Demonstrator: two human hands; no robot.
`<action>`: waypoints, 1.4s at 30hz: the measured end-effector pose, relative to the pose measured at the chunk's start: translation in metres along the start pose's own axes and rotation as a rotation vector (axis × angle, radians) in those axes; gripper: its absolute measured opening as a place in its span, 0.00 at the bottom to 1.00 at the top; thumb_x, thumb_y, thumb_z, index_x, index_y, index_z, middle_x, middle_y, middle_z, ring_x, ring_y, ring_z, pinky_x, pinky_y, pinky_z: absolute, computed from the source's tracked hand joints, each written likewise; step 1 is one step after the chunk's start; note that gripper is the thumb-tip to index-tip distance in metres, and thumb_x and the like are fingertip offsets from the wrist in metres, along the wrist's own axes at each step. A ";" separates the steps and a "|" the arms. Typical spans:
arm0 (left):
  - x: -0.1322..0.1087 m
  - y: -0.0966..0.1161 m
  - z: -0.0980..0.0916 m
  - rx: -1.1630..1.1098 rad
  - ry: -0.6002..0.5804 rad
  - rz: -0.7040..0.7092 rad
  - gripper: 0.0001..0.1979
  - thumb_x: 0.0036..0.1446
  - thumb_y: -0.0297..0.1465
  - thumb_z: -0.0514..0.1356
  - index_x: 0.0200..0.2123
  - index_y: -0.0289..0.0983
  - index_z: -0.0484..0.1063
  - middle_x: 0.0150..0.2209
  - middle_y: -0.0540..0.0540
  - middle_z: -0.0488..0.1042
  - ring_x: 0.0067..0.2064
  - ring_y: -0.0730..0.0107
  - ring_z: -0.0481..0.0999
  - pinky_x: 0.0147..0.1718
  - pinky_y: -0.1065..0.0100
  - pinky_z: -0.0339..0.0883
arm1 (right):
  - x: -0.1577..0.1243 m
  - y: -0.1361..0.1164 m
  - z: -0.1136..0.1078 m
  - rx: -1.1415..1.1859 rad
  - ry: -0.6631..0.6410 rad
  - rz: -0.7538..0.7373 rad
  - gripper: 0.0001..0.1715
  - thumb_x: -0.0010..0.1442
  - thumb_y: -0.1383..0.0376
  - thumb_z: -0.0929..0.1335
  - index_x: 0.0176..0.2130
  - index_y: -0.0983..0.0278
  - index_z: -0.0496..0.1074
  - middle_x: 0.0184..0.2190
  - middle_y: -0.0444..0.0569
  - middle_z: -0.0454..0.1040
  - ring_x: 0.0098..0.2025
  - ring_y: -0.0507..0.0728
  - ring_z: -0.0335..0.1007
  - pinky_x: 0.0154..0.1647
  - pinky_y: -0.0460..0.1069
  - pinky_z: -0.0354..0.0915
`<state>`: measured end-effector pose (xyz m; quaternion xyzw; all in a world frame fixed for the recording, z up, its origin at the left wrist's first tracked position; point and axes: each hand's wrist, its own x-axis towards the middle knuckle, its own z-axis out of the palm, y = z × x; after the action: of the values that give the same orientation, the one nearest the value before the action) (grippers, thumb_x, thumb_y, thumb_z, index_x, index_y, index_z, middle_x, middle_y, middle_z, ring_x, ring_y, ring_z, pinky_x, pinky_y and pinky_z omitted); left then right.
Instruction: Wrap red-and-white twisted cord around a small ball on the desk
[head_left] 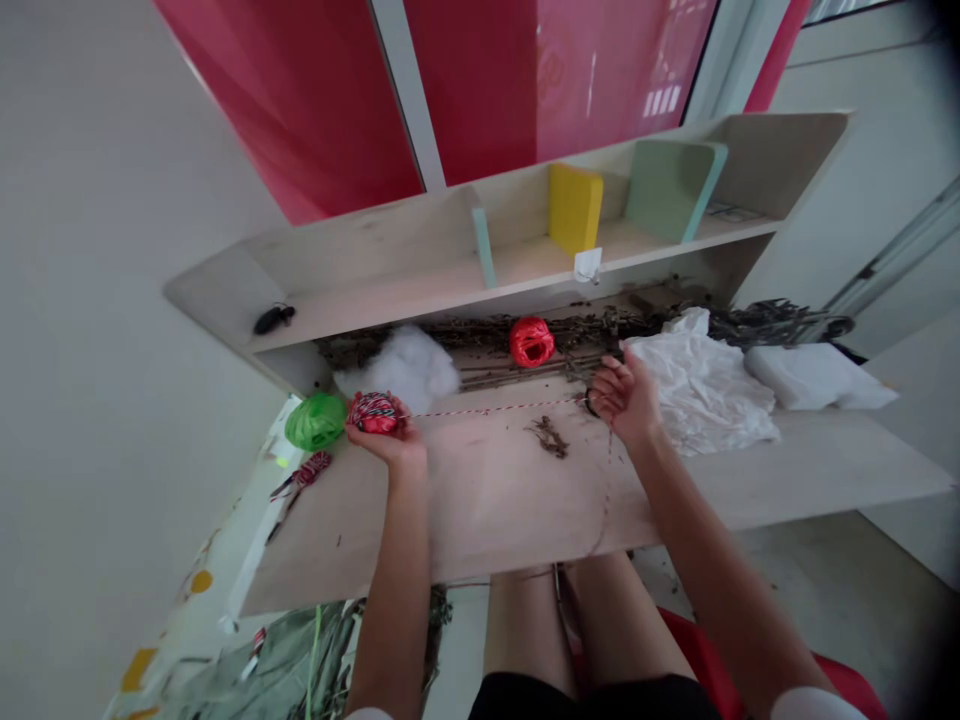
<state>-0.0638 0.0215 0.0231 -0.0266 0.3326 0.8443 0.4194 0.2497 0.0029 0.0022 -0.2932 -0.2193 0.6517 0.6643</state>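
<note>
On the left, my left hand [394, 440] is closed around a ball of red, white and dark twine [373, 412]. A red-and-white length of twine [487, 410] stretches nearly straight from that ball across to my right hand [622, 395], whose curled fingers grip it. Below the right hand, a loose end of the twine hangs toward the desk's front edge. Something small and dark shows at the right fingers; I cannot make out what it is. A green ball of plastic string [315, 422] sits just left of my left hand.
Behind the hands lie white fluffy stuffing [412, 370], a red string ball [532, 342], dried stalks [480, 335] and crumpled white plastic [705, 385]. A small wound bundle of twine [311, 468] rests at the desk's left edge. A shelf [390, 295] with coloured dividers overhangs the desk [495, 500].
</note>
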 end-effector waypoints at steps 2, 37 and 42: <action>-0.003 0.002 0.002 0.019 -0.036 -0.021 0.28 0.63 0.50 0.40 0.53 0.43 0.68 0.34 0.48 0.72 0.30 0.76 0.71 0.25 0.79 0.63 | 0.002 -0.005 -0.005 -0.031 0.005 -0.072 0.19 0.52 0.49 0.71 0.28 0.61 0.67 0.12 0.34 0.47 0.13 0.46 0.38 0.12 0.43 0.44; -0.096 0.026 0.006 0.437 -0.451 -0.174 0.23 0.62 0.44 0.52 0.59 0.46 0.61 0.18 0.59 0.59 0.09 0.85 0.48 0.09 0.78 0.39 | -0.021 0.040 0.018 -1.789 -0.477 -0.854 0.15 0.63 0.67 0.62 0.36 0.58 0.78 0.38 0.46 0.81 0.53 0.60 0.69 0.67 0.68 0.36; -0.095 0.024 -0.011 0.431 -0.406 -0.148 0.22 0.60 0.45 0.54 0.55 0.45 0.65 0.15 0.61 0.53 0.09 0.85 0.47 0.09 0.78 0.37 | -0.035 0.025 0.023 -1.846 -0.495 -0.866 0.14 0.63 0.65 0.63 0.34 0.55 0.78 0.35 0.45 0.80 0.50 0.60 0.70 0.67 0.68 0.37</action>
<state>-0.0220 -0.0602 0.0583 0.2081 0.4106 0.7094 0.5337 0.2136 -0.0296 0.0051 -0.4410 -0.8472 -0.0204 0.2957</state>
